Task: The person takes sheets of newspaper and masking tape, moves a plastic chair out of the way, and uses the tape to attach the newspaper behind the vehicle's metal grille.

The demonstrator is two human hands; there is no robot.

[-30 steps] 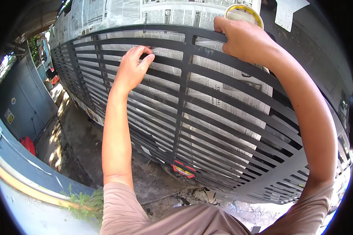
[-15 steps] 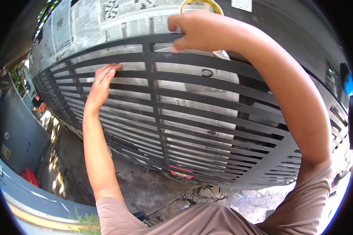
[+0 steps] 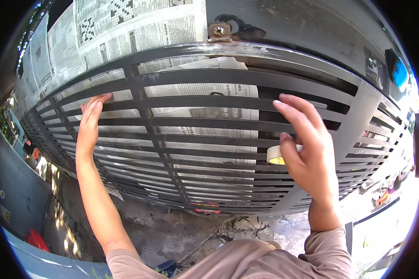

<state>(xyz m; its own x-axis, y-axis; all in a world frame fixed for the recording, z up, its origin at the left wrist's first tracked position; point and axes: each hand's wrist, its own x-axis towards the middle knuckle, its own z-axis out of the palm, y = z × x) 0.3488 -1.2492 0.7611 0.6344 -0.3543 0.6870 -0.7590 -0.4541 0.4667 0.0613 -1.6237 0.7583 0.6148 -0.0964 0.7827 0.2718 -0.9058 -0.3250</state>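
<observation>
A dark metal slatted grille (image 3: 202, 100) spreads in front of me, with newspaper sheets (image 3: 237, 88) showing behind its slats. My left hand (image 3: 92, 114) rests against the upper left slats, fingers stretched out, holding nothing. At the right side of the grille is my right hand (image 3: 309, 144), index finger and thumb apart. A roll of tape (image 3: 275, 155), pale with a yellow inside, sits on its palm side, partly hidden behind the thumb. The other fingers appear to keep the roll there; their grip is mostly hidden.
More newspaper (image 3: 139, 30) covers the panel above the grille. A screwed metal bracket (image 3: 219, 31) stands at the grille's top edge. Cracked concrete (image 3: 191, 228) lies below. A grey panel (image 3: 18, 181) and a red object (image 3: 36, 240) are at the left.
My right hand has come down from the top edge to the right-hand slats, the tape roll moving with it. My left hand stays on the slats. The view has shifted, exposing the bracket.
</observation>
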